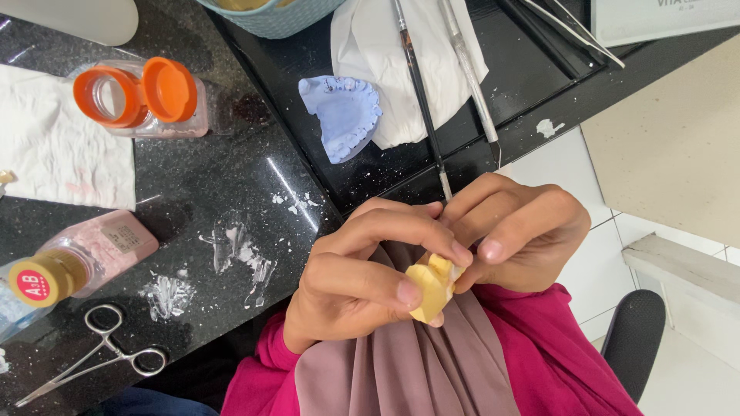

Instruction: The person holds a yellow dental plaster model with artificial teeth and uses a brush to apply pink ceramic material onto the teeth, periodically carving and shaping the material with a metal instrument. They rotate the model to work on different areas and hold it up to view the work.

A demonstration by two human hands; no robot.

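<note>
Both hands meet low centre, off the bench (231, 192) edge; left hand (354, 277) and right hand (516, 231) pinch a small cast (430, 289) between them; dental model (343, 114) behind them beside a cloth (370, 54); forceps (96, 354) far left; jar (142, 96) behind the forceps.

A clear plastic jar (142, 96) lies on its side at the upper left of the dark speckled tabletop (223, 192), its orange flip lid (168, 88) open. Lower left, a pink-tinted clear bottle (92, 258) lies tilted, with a mustard-yellow cap bearing a round red label (31, 283) and a small pale rectangular label (122, 237) on its side. At the top right corner sits a white box (663, 19) with grey print.
</note>
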